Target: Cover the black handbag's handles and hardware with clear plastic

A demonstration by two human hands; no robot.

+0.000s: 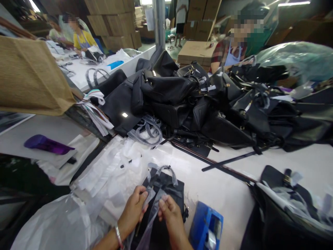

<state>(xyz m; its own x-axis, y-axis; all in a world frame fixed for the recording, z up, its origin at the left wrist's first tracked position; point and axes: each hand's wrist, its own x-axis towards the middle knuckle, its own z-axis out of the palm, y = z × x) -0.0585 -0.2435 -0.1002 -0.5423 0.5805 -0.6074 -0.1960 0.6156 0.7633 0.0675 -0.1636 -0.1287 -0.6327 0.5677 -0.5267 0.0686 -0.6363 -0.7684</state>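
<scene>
A black handbag [170, 185] lies on the white table in front of me, its handle [170, 171] wrapped in clear plastic. Over the bag, my left hand [135, 206] pinches a strip of clear plastic film [151, 217] between thumb and fingers. My right hand [170, 211] grips the film too, a little to the right, with fingers closed. The film hangs down between both hands across the bag's front. Just right of the bag stands a blue tape dispenser [205, 225], apart from my hands.
A large pile of black handbags [171, 90] covers the far side of the table. White wrapping sheets [109, 170] lie to the left, near a purple object [49, 144]. Another black bag [286, 211] stands at right. Co-workers [226, 52] sit beyond the pile.
</scene>
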